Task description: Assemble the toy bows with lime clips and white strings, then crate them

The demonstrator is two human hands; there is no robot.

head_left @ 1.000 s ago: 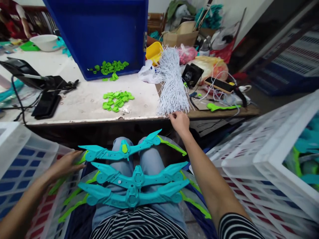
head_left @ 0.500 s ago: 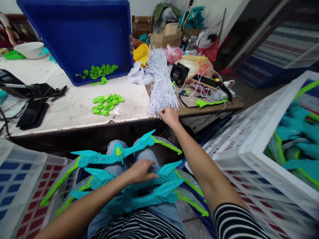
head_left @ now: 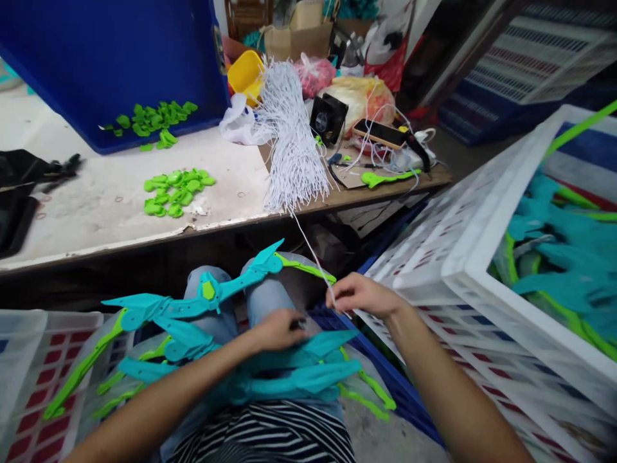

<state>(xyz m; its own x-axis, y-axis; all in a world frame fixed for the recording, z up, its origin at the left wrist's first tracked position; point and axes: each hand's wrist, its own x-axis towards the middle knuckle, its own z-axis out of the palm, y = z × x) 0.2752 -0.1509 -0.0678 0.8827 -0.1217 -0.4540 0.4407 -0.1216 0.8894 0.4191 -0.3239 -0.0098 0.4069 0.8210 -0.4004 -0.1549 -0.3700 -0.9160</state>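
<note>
My right hand (head_left: 364, 294) pinches the end of a white string (head_left: 308, 241), drawn taut from a thick bundle of white strings (head_left: 296, 154) at the table's edge. Several teal-and-green toy bows (head_left: 236, 290) lie across my lap, one over the knees and others closer to my body. Over the middle of the nearer bows rests my left hand (head_left: 279, 329), thumb and forefinger apart; its other fingers are partly hidden. A green, pentagon-shaped piece (head_left: 208, 290) sits at the centre of the farthest bow.
Small green parts (head_left: 176, 191) lie on the white table (head_left: 231, 173), with more in the tilted blue bin (head_left: 120, 58). A small fan (head_left: 329, 120), a phone (head_left: 380, 133) and cables clutter its right end. White crates (head_left: 475, 257) stand at both sides; the right one holds teal bows.
My right hand has come back from the bundle toward my lap, drawing out a string. My left hand stays over the bows, its fingers slightly more curled. The view has shifted right.
</note>
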